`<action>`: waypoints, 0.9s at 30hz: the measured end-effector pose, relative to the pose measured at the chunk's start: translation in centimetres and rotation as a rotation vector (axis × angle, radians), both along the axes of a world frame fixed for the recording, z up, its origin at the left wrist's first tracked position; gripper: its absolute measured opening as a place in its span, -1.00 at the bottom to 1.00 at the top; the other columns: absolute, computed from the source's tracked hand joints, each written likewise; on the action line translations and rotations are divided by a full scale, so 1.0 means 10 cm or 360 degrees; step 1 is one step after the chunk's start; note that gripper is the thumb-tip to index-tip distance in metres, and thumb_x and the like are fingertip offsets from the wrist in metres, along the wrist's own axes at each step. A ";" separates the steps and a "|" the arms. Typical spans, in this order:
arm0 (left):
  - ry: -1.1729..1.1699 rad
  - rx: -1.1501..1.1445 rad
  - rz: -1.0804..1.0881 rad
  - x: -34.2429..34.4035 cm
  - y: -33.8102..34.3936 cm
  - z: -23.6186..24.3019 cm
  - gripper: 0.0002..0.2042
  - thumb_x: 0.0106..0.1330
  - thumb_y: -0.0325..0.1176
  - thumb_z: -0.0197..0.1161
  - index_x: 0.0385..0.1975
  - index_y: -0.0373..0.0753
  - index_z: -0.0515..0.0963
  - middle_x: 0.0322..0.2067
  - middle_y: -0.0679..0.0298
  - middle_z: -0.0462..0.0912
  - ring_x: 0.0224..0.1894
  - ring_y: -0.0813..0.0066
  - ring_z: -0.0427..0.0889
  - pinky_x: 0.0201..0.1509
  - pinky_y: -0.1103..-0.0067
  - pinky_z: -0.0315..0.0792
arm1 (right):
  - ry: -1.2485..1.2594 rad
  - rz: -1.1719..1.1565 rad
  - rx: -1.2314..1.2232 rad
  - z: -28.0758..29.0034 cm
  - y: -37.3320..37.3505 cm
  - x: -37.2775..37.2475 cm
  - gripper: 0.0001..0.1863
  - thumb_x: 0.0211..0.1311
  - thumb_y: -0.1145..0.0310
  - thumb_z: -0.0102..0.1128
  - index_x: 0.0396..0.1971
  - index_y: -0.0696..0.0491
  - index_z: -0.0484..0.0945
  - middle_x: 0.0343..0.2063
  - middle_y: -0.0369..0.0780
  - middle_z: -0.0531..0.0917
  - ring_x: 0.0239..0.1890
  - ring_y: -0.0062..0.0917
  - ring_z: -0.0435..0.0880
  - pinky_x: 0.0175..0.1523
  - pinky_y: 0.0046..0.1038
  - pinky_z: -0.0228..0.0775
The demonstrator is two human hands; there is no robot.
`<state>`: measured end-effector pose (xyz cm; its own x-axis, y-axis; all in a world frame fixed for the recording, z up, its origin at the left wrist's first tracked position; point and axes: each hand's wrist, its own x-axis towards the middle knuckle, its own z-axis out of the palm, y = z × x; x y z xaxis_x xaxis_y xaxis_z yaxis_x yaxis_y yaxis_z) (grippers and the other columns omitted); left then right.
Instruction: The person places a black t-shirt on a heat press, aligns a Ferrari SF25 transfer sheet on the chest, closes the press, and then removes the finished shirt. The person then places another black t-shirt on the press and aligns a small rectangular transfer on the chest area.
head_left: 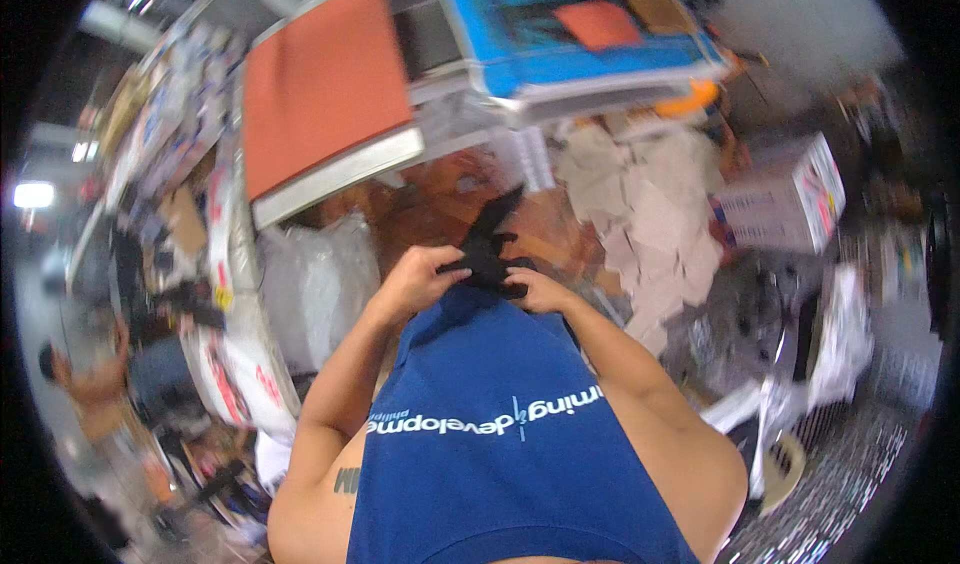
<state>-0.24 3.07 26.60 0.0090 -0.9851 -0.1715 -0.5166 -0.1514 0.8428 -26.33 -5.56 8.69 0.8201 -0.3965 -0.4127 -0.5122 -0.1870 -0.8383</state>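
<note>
A crumpled black piece of limp material (487, 249), perhaps cloth or a glove, is held in front of my blue shirt. My left hand (425, 276) pinches its left side between thumb and fingers. On its right side, the fingers of my right hand (540, 290) are closed on the black piece too. One narrow end of it sticks up and to the right. Blur hides its exact kind. Beyond my hands lies a heap of brown and reddish scraps (430, 189).
Ahead stand an orange-red sheet (325, 84) on a pale slab and a blue-topped table (480, 24) with red and brown pieces. Beige scraps (660, 194) and a box (780, 194) lie right, a clear plastic bag (320, 274) left. Another person (95, 384) is far left.
</note>
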 end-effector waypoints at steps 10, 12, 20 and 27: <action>-0.0477 -0.0259 0.0433 1.89 0.83 0.81 -0.78 0.01 -0.62 0.45 -0.32 -0.33 0.64 -0.38 0.07 0.62 -0.31 0.06 0.65 -0.22 0.35 0.51 | -0.0801 0.0447 0.0094 1.33 -0.71 1.62 -0.76 0.00 0.42 0.51 -0.37 0.22 0.67 -0.20 -0.19 0.66 -0.11 -0.44 0.63 0.01 -0.40 0.43; -0.0498 -0.0372 0.0559 2.27 0.90 0.77 -0.76 -0.01 -0.65 0.43 -0.32 -0.32 0.63 -0.40 0.09 0.58 -0.31 0.06 0.64 -0.23 0.34 0.50 | -0.0211 0.0654 0.0214 1.70 -0.79 1.92 -0.77 -0.01 0.42 0.53 -0.41 0.21 0.66 -0.24 -0.22 0.68 -0.20 -0.46 0.63 -0.06 -0.41 0.45; -0.0413 -0.0353 0.0472 3.66 1.03 0.58 -0.79 -0.06 -0.63 0.45 -0.41 -0.29 0.62 -0.49 0.11 0.63 -0.37 0.15 0.69 -0.31 0.40 0.50 | 0.0487 0.0196 -0.0542 2.34 -0.71 2.55 -0.64 -0.20 0.54 0.39 -0.25 0.07 0.71 -0.24 -0.23 0.62 -0.12 -0.31 0.63 0.01 -0.25 0.49; -0.0196 0.0141 0.0301 4.41 1.09 0.55 -0.83 -0.01 -0.58 0.47 -0.41 -0.32 0.64 -0.41 0.11 0.65 -0.28 0.16 0.68 -0.16 0.37 0.52 | 0.0645 0.0185 -0.1087 2.43 -0.81 2.36 -0.77 -0.26 0.49 0.37 -0.45 0.02 0.67 -0.08 -0.24 0.68 0.22 -0.20 0.48 0.33 -0.06 0.18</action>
<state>43.90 13.95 32.08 0.2183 -0.9450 -0.2435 -0.5699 -0.3260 0.7543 -2.69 -13.62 33.03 0.7100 -0.5902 -0.3841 -0.6979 -0.6624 -0.2724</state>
